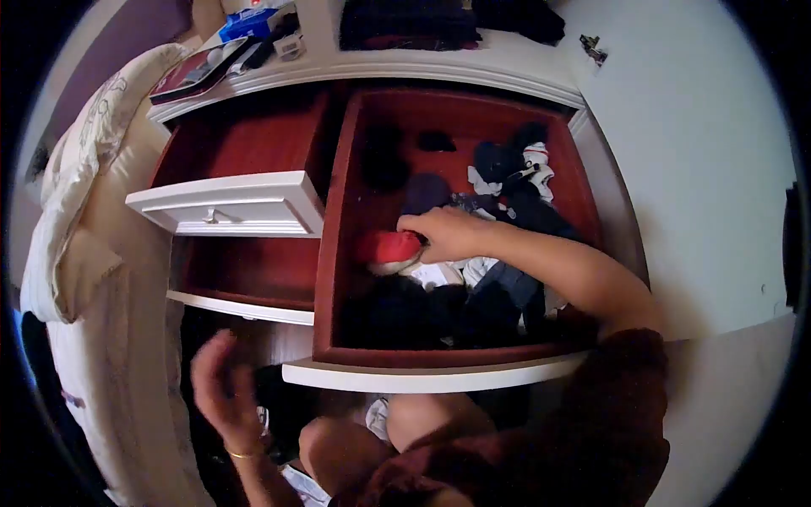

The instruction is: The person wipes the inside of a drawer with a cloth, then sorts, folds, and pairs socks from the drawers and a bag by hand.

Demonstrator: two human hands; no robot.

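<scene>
My right hand (pixel 452 234) reaches into the wide open drawer (pixel 340 228) with its fingers closed on a red rolled bundle (pixel 390 248), probably socks, with a pale underside. Its far fingertips are hidden. Around that hand lie dark and white socks (pixel 511 160), a dark purple rolled piece (pixel 425 193) and a white item (pixel 435 275). Dark clothing (pixel 401 313) fills the drawer's front. My left hand (pixel 224 380), with a thin bracelet at the wrist, is raised outside the drawer at lower left. It is slightly blurred, holds nothing, and its fingers are loosely apart.
To the left, a smaller drawer (pixel 228 205) stands pulled out above another open drawer (pixel 249 270). Folded dark clothes (pixel 410 25), a tray (pixel 198 69) and a blue box (pixel 249 25) rest on top. A bed with pale bedding (pixel 101 245) borders the left, a wall (pixel 701 152) the right.
</scene>
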